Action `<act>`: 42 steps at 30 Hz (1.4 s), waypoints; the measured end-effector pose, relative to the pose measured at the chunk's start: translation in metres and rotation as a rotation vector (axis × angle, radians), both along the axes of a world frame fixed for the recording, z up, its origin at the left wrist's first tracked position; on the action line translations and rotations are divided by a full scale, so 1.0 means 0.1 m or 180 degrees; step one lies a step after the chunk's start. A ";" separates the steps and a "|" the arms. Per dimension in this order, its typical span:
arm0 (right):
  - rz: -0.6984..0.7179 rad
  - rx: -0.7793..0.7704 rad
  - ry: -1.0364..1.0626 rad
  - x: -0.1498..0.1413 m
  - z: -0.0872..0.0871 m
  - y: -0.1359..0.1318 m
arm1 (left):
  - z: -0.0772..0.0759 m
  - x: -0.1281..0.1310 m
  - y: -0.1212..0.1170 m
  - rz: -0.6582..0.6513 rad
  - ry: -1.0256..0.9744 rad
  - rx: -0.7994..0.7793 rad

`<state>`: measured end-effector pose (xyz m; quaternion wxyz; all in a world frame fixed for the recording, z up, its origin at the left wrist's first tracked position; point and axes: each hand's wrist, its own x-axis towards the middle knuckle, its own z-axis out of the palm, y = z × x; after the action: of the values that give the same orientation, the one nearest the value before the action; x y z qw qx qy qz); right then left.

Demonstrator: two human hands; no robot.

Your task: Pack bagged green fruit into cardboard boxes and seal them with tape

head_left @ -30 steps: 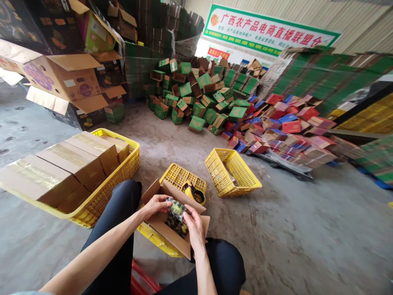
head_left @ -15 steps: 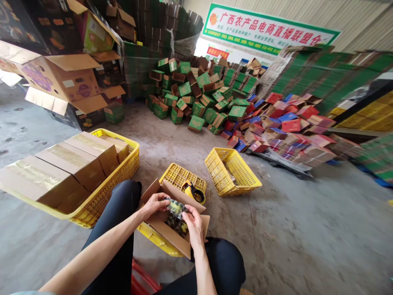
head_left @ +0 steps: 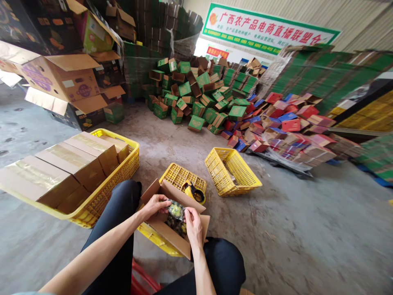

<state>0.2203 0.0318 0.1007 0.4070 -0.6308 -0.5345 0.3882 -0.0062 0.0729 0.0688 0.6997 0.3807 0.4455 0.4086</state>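
Between my two hands is a small clear plastic packet (head_left: 176,210) with something yellow-green and dark in it; its exact kind I cannot make out. My left hand (head_left: 156,206) pinches its left end, and my right hand (head_left: 193,224) pinches the right end. The packet hangs over an open cardboard box (head_left: 164,231) whose flaps stand up. More dark and yellow-green packets (head_left: 176,225) lie inside that box, partly hidden by my hands. Under the box is an upturned yellow crate (head_left: 159,239), with a tape dispenser (head_left: 195,191) on its far part.
A yellow basket (head_left: 135,157) with several taped cartons (head_left: 53,176) stands at left. Another yellow basket (head_left: 233,174) sits on the floor ahead to the right. Piles of green boxes (head_left: 196,123) and red and blue boxes (head_left: 290,125) lie farther back. Stacked cartons (head_left: 67,80) rise at far left.
The packet has turned a little between my hands, so more of its yellow-green contents shows. My right hand has shifted slightly; the surroundings look the same.
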 end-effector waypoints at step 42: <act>0.0252 0.0185 0.0602 0.04 -0.02 0.05 | 0.17 -0.02 -0.04 0.0054 -0.0450 0.0292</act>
<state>0.2242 0.0369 0.0982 0.4581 -0.5578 -0.5292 0.4461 -0.0084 0.0694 0.0861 0.7077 0.3788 0.3790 0.4604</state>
